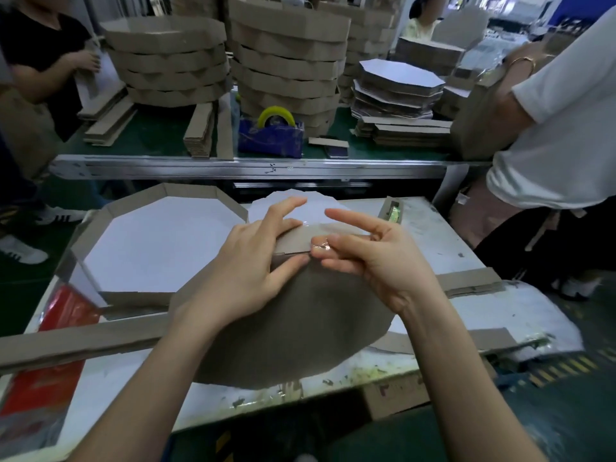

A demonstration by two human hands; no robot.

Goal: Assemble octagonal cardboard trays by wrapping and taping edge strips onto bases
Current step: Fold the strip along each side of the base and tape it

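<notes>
A brown octagonal base (293, 331) stands tilted up in front of me, brown side facing me. An edge strip (313, 236) runs along its top edge. My left hand (246, 261) presses the strip against the base, thumb under the seam and fingers spread over the top. My right hand (366, 255) pinches a piece of clear tape (321, 244) at the seam, index finger pointing left. A finished tray (156, 241) with a white inside lies to the left. A white octagonal sheet (293, 208) shows behind my hands.
Loose cardboard strips (76, 345) lie across the white table (440, 235), one more strip (473, 283) at the right. A tape roll (393, 208) sits at the far right. Beyond the conveyor stand tray stacks (286, 61), a blue tape dispenser (271, 135), and people on both sides.
</notes>
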